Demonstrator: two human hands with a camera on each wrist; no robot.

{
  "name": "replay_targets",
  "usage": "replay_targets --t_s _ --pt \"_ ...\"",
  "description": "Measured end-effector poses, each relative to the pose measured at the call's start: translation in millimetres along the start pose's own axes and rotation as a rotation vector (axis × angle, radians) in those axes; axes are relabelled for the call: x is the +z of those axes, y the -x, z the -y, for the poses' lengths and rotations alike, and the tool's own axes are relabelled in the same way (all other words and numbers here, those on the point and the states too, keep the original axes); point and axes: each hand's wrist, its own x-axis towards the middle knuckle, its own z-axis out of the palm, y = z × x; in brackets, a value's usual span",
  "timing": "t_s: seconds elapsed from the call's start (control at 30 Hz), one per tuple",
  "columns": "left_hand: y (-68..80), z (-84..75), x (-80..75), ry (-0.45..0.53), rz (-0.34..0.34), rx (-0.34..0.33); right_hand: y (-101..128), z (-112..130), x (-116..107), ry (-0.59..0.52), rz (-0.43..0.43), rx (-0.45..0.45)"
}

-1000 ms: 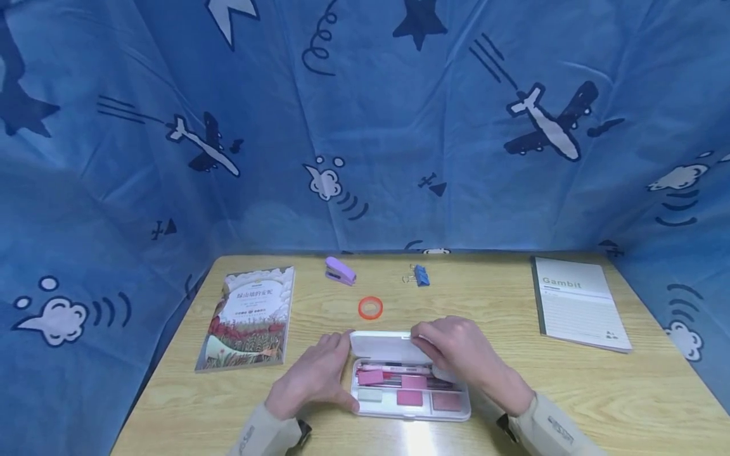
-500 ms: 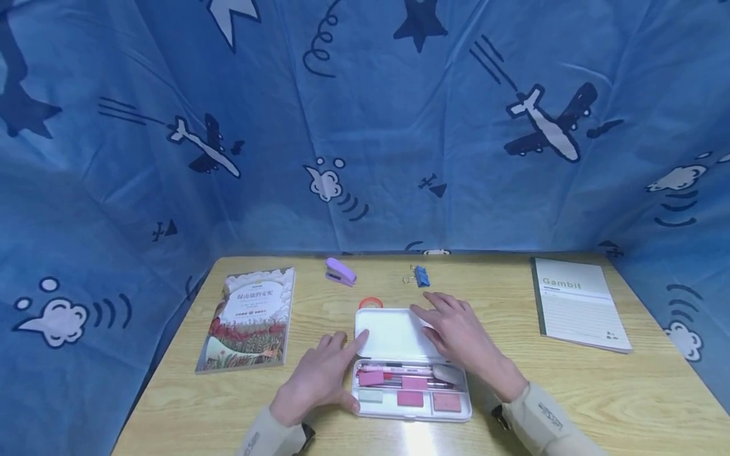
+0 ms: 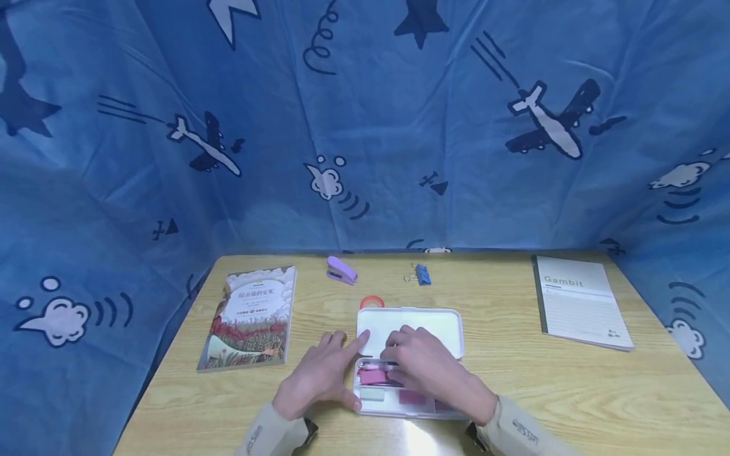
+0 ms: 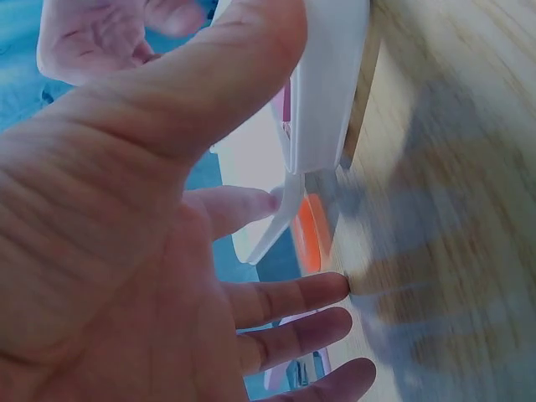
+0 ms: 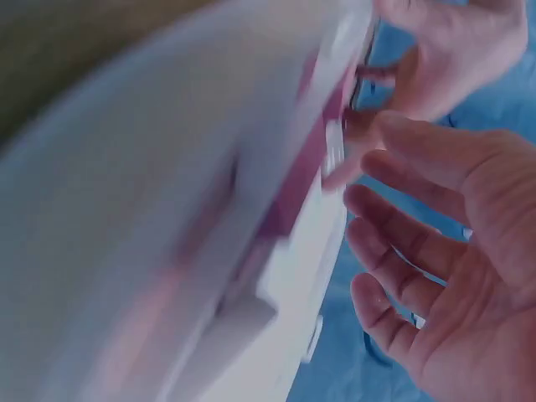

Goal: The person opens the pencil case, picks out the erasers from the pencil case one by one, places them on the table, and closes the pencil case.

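"Beige sleeves (image 3: 275,436); the hands?"

"Left hand (image 3: 319,373) spread, thumb and index touching the pencil case (image 3: 393,414); right hand (image 3: 426,366) loosely bent beside a pink eraser (image 3: 372,377)."

"And the case?"

"On the tabletop (image 3: 490,297), long axis left to right, lid (image 3: 447,328) folded back."

"Changed?"

"Right hand has left the lid's right edge."

You have two hands here, one left hand (image 3: 319,377) and one right hand (image 3: 430,368). You face one paperback book (image 3: 251,316), one notebook (image 3: 584,303), one stapler (image 3: 342,270), one binder clip (image 3: 422,274), one tape roll (image 3: 372,297) and one pencil case (image 3: 376,326), showing you at least two pink erasers (image 3: 373,377) and one pale green eraser (image 3: 372,394).
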Motion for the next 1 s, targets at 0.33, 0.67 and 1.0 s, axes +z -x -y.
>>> replay_targets --t_s 0.33,0.67,1.0 --pt "-3.7 -0.8 0.3 0.004 0.021 -0.005 -10 20 9 0.059 0.125 0.025" --pt "-2.6 0.4 -0.6 0.012 0.029 -0.004 -13 31 8 0.062 0.124 0.025" --pt "-1.7 1.9 0.0 0.021 0.016 0.005 7 -1 -19 -0.116 -0.020 0.177"
